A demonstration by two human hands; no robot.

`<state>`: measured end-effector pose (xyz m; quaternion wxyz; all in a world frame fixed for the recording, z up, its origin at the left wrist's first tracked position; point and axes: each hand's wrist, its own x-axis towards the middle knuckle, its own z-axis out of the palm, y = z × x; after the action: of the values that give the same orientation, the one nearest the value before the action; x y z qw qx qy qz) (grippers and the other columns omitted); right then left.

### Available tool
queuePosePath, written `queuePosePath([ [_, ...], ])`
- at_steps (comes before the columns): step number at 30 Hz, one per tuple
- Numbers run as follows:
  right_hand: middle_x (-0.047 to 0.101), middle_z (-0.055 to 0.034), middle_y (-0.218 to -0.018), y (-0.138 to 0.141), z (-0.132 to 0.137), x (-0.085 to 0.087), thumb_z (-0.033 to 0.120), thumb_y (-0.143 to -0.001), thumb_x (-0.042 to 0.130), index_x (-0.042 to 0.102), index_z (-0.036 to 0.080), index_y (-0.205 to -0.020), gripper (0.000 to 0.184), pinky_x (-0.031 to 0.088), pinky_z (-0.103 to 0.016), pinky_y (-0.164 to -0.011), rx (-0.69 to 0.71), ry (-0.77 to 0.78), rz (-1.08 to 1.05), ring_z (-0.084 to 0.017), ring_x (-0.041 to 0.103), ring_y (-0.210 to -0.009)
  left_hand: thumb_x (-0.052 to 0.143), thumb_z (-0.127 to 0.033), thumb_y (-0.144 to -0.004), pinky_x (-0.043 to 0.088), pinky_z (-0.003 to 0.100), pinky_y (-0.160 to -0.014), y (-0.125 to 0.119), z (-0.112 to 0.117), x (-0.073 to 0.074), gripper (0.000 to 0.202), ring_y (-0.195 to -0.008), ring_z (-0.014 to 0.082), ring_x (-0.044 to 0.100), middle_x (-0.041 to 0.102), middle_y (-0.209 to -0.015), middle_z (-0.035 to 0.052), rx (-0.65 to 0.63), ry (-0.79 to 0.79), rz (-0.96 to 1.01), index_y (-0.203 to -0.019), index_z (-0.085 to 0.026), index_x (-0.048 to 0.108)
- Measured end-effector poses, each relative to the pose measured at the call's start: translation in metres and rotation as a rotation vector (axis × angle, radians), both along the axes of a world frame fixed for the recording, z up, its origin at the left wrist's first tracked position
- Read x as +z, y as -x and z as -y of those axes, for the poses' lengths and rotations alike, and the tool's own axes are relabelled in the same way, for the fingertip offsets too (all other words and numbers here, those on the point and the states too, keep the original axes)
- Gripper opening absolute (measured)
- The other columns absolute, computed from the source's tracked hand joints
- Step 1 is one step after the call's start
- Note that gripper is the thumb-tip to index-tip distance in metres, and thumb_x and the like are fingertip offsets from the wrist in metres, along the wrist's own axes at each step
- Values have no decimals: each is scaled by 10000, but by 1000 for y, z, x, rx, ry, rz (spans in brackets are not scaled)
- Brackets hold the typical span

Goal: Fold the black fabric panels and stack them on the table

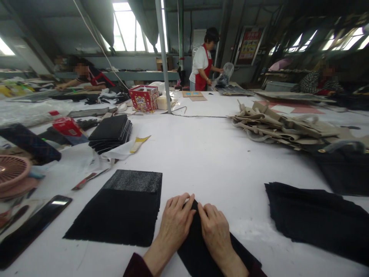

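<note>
A piece of black fabric (194,250) lies on the white table in front of me, its far end narrowing to a folded-looking tip. My left hand (176,216) is closed on the left side of that tip, thumb and fingertips pressed together at the edge. Close beside it, my right hand (215,227) has its fingers curled on the tip's right edge. Both palms hide part of the fabric. Just left of my hands rests a flat stack of black fabric panels (118,215) with a greyish speckled strip (135,181) along its far edge.
More black fabric (317,221) lies to the right, below a heap of beige pieces (288,125). On the left are a phone (34,227), a pink fan (13,171), a small cutting tool (89,179) and stacked black pieces (109,130). A pole (163,57) rises mid-table; several people work beyond.
</note>
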<state>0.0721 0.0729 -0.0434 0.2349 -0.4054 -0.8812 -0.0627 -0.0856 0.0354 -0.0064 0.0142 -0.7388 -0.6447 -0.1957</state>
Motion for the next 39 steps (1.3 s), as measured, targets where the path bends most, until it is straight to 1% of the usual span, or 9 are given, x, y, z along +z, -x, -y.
queuePosePath([
  [3,561,-62,-876,0,0,1,72,-922,467,585,158,-1204,317,345,-333,-673,-12,9,3,-204,491,-787,421,-174,-979,353,409,-1016,1,0,4,418,-1227,231,469,535,-1378,47,-75,-13,-35,-1390,-243,460],
  [6,565,-62,-881,-1,0,2,79,-925,472,586,171,-1220,330,356,-323,-680,-16,39,-4,-199,499,-797,412,-171,-981,344,418,-1025,-1,0,1,375,-1223,233,477,563,-1353,33,-126,44,-82,-1340,-234,500],
  [10,568,-57,-899,-8,-3,2,125,-957,463,559,188,-1281,343,388,-295,-698,35,108,-79,-183,519,-818,437,-193,-979,324,425,-1055,-3,1,-2,364,-1240,236,466,561,-1348,37,-116,64,-123,-1338,-226,490],
  [13,559,-52,-887,-17,-3,1,135,-979,425,565,186,-1272,329,410,-275,-721,88,136,-145,-169,524,-819,456,-191,-973,304,419,-1080,-4,2,2,362,-1232,225,470,572,-1319,32,-116,58,-140,-1330,-238,489],
  [18,544,-57,-871,-33,2,-3,96,-974,383,602,162,-1192,316,423,-283,-740,122,93,-162,-174,517,-827,470,-202,-971,277,416,-1099,-6,5,11,355,-1224,217,465,565,-1302,31,-141,52,-177,-1321,-256,493],
  [26,540,-69,-874,-52,14,-3,80,-949,412,586,138,-1209,319,408,-312,-714,109,18,-96,-196,494,-826,547,-369,-955,240,412,-1129,-7,7,12,410,-1251,223,444,532,-1337,43,-172,43,-249,-1341,-245,484],
  [31,539,-74,-891,-63,20,-2,55,-927,430,572,130,-1235,348,398,-319,-723,105,28,-46,-205,493,-846,513,-330,-968,227,402,-1141,-13,6,13,396,-1279,225,429,559,-1300,74,-206,51,-308,-1334,-184,487],
  [36,540,-79,-903,-72,23,-2,61,-923,437,568,132,-1240,350,398,-327,-733,100,35,-29,-212,489,-854,513,-300,-963,225,419,-1145,-18,9,16,390,-1275,222,441,545,-1315,76,-230,52,-323,-1345,-227,475],
  [39,541,-80,-910,-76,24,0,59,-919,440,564,132,-1246,356,398,-331,-731,96,42,-19,-214,487,-856,529,-335,-957,231,430,-1142,-21,11,17,403,-1282,234,434,525,-1326,84,-241,54,-332,-1348,-248,478],
])
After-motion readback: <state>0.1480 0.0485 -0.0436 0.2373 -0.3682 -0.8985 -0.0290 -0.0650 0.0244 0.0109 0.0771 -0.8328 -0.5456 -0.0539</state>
